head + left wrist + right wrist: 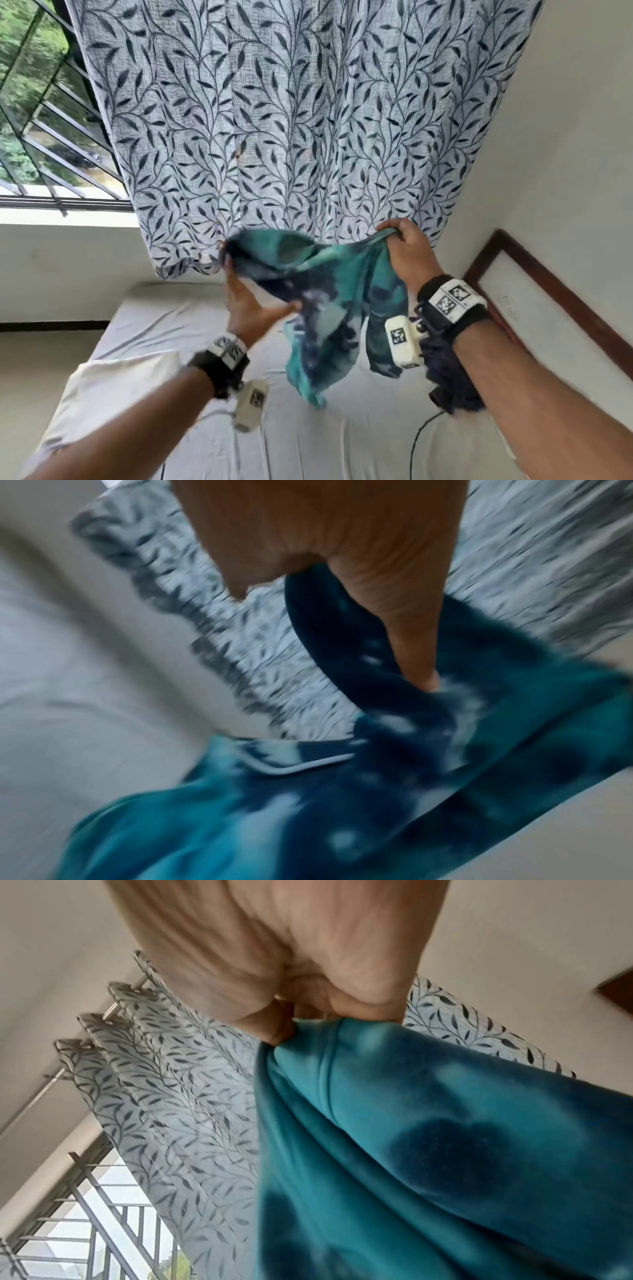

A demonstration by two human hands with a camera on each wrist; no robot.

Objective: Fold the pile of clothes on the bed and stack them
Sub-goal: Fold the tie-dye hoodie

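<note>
**Teal Garment Held Up Over the Bed**

Above the white-sheeted bed [342, 428], the right hand [404, 246] was clenched round a bunched edge of the teal and navy tie-dyed cloth garment [329, 308]. The left hand [250, 305] gripped the garment's other side, thumb pressed into the fabric, though motion blur hid the fingers. Between the hands the cloth sagged, clear of the sheet. Behind hung a leaf-patterned grey curtain [291, 120]; a barred window [44, 120] stood far left.

Left hand [329, 547] holding teal-and-navy garment [377, 791] — motion-blurred, leaf-print curtain [240, 656] behind, pale bed sheet [68, 723] beside
</note>
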